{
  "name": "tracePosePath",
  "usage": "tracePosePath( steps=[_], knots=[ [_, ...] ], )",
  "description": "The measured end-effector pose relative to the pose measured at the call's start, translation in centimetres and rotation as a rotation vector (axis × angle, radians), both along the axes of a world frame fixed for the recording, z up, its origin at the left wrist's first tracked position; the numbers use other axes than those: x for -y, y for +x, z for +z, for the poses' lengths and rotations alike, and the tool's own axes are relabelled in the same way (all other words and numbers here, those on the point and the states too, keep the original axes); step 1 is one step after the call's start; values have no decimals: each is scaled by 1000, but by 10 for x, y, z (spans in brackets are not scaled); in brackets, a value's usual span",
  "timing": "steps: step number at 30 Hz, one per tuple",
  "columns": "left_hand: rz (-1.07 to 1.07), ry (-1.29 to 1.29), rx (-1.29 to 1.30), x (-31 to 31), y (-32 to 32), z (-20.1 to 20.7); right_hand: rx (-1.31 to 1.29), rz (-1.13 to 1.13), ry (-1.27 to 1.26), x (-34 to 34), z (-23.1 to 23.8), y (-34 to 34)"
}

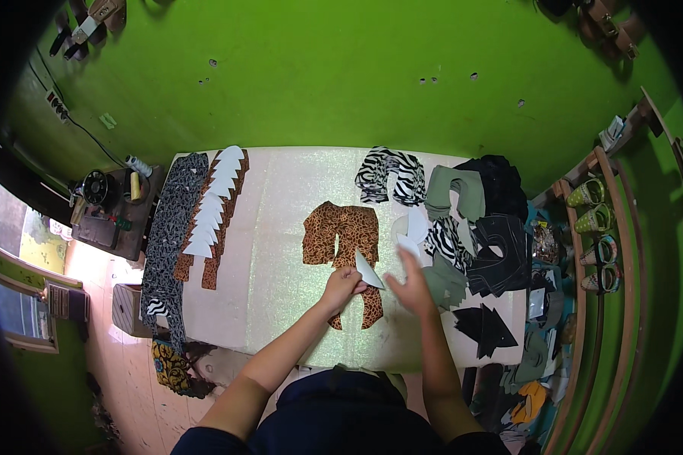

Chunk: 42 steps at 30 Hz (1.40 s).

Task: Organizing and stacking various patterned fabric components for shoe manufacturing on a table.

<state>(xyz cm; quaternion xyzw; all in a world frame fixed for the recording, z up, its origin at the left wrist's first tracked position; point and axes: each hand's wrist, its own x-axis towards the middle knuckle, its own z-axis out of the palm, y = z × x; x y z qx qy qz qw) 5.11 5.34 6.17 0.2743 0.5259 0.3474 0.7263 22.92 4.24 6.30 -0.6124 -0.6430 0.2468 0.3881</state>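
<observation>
My left hand [344, 285] is closed on a white pointed piece [367, 268] that looks like thin card or fabric. Its tip points toward my right hand [413, 283], which is apart from it, slightly blurred, with thumb and fingers spread. Beneath the left hand lie brown, black-patterned cut pieces [323, 229], U-shaped, flat on the pale table; the hand covers part of them. Close beyond the right fingertips are several white rounded pieces [413, 224]. What lies under the right palm is hidden.
Zebra-print pieces [391, 175], green pieces [452, 191] and black pieces [499, 254] pile up at the table's right. White triangles [216, 201] overlap along a brown strip at the left, beside grey patterned fabric [176, 227]. A shoe rack [592, 227] stands right.
</observation>
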Motion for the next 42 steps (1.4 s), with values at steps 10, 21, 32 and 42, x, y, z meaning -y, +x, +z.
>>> tracePosePath(
  steps=[10, 21, 32, 42],
  knots=[
    [-161, 353, -252, 5, -22, -5, -187, 81, -49, 12, 10, -27],
    [-175, 199, -283, 25, -52, -17, -405, 162, -342, 19, -21, -31],
    [-171, 416, -628, 33, -53, -25, -75, 11, -312, 31, -40, -46],
    [-185, 489, -790, 33, -52, -21, 23, -46, -316, 29, -42, -51]
  ],
)
